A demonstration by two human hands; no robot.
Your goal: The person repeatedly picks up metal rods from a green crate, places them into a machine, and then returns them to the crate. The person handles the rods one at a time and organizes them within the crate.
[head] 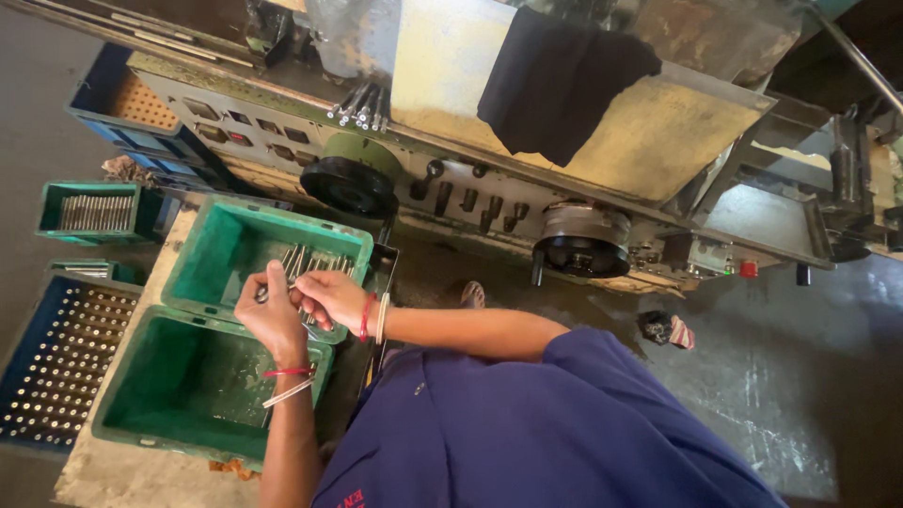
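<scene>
My left hand and my right hand meet over the rim between two green plastic bins. Both grip a bundle of thin metal rods that fans out over the far green bin. The near green bin sits just below my left forearm. Red and white thread bands circle both wrists. My blue garment fills the lower right.
A long worn machine with black wheels, knobs and a dark cloth draped on it runs across the top. More rods stick up near its left wheel. A small green tray of rods and blue perforated crates lie left.
</scene>
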